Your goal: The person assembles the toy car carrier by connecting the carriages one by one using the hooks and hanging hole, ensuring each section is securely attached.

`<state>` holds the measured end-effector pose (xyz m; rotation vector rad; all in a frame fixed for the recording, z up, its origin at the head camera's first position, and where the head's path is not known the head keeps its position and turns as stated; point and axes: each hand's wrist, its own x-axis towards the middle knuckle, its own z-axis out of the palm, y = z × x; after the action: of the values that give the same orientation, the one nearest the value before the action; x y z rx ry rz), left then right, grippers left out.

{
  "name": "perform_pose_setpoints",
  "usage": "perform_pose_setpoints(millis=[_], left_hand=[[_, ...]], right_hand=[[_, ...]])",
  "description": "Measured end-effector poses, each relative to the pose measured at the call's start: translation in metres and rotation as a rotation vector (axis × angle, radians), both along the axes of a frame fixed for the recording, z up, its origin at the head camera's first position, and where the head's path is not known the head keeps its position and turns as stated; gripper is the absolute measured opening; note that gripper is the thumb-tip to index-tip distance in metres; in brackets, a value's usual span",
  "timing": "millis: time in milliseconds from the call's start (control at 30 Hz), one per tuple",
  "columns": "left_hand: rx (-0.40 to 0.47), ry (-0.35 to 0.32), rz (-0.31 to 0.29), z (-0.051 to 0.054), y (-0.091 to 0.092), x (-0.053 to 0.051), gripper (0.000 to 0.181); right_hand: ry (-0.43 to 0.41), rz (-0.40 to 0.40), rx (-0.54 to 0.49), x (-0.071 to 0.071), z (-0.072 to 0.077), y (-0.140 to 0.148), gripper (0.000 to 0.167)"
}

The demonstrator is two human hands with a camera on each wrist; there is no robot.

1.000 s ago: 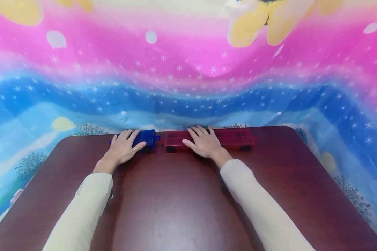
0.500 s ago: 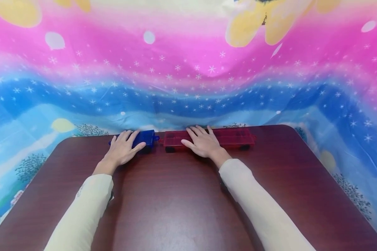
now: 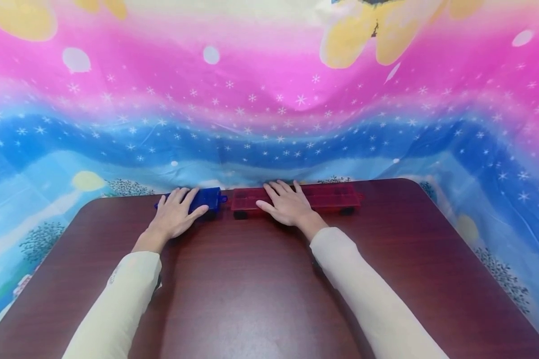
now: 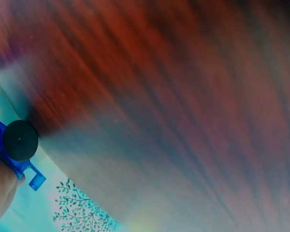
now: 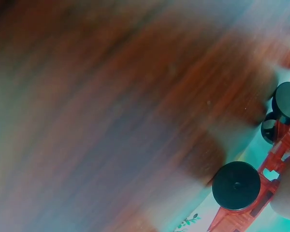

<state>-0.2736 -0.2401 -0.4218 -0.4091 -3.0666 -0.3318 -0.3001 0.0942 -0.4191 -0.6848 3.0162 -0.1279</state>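
At the far edge of the table, my left hand [image 3: 172, 214] lies flat over a translucent blue toy car [image 3: 210, 199], its fingers spread and thumb out. A black wheel [image 4: 20, 140] and a small blue hook [image 4: 36, 180] on that car show in the left wrist view. To its right, my right hand [image 3: 289, 204] rests with straight, spread fingers on a longer translucent red toy wagon [image 3: 334, 196]. Black wheels [image 5: 236, 185] of the wagon appear in the right wrist view. A narrow gap lies between the two vehicles' bodies, with the blue end loop [image 3: 223, 199] in it; whether they touch is unclear.
The dark brown wooden table [image 3: 251, 289] has rounded far corners. A printed cloth [image 3: 269, 104] in pink and blue with snowflakes hangs right behind the far edge and along both sides.
My right hand and the red wagon have shifted very slightly left, closer to the blue car. The left hand stays almost where it was, and the head view drifts a little.
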Motion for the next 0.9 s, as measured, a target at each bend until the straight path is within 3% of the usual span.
perform_pose_setpoints(millis=[900], left_hand=[[-0.086,-0.029,-0.013,0.003,0.012,-0.003,0.092]], right_hand=[[0.016,0.011,0.007,0.001,0.003,0.011,0.079]])
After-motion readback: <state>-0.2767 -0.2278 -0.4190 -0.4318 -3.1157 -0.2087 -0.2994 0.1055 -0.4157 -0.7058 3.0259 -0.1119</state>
